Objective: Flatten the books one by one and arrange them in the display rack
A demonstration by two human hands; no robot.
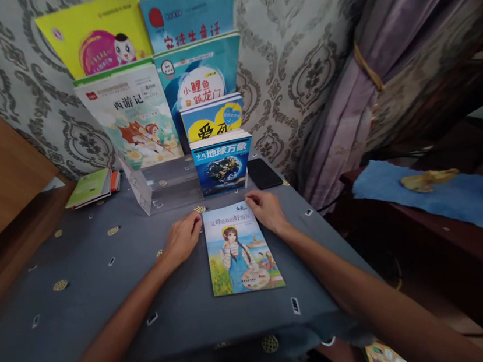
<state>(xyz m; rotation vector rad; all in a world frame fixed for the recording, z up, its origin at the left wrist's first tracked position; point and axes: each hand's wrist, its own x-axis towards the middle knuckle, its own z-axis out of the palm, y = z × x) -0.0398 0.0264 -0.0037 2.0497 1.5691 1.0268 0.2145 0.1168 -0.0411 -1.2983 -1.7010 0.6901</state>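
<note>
Booklet (242, 251) lies flat on the tablecloth (97, 293), long axis running near to far, its far end between left hand (184, 235) and right hand (268, 208), both equally close; fingers half-curled, whether pinching I can't tell.
</note>
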